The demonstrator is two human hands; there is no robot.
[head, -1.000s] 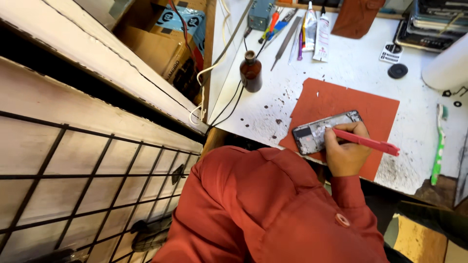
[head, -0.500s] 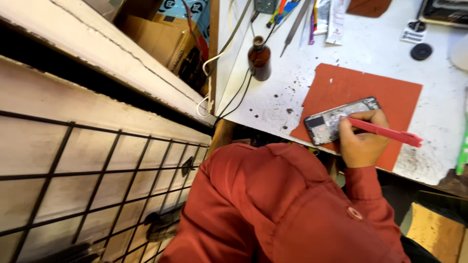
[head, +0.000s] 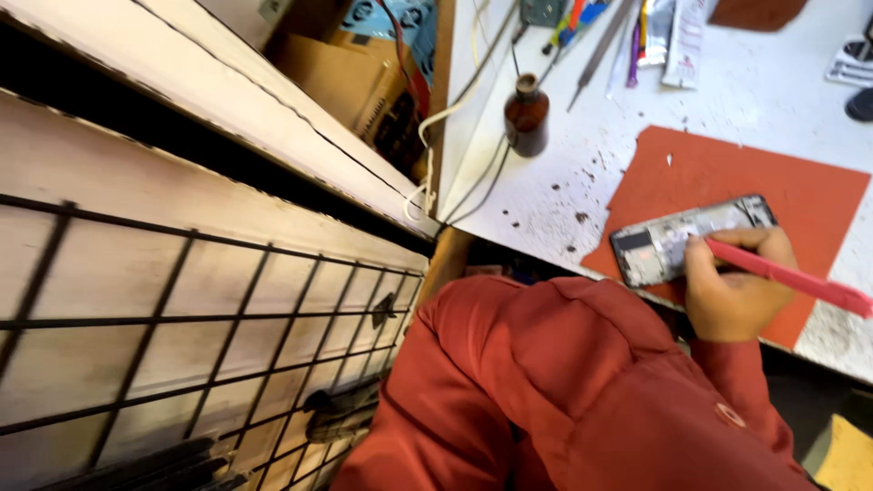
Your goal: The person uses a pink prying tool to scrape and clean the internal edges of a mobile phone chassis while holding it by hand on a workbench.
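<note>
My right hand [head: 738, 293] is closed around a slim pink tool [head: 800, 280], whose tip rests on an opened phone [head: 684, 238] with its insides showing. The phone lies on a red-brown mat [head: 800, 186] on a white speckled bench [head: 582, 155]. My red sleeve [head: 564, 391] fills the lower middle of the view. My left hand is not visible; it may be hidden behind the sleeve.
A small brown glass bottle [head: 526, 115] stands on the bench left of the mat, with cables [head: 473, 182] running past it. Tubes and hand tools [head: 655, 32] lie at the back. A wire grid panel [head: 182, 345] and cardboard box [head: 350, 77] are at left.
The view has swung closer and slightly left. My right hand stays on the phone with the pink tool, its tip shifted a little along the phone.
</note>
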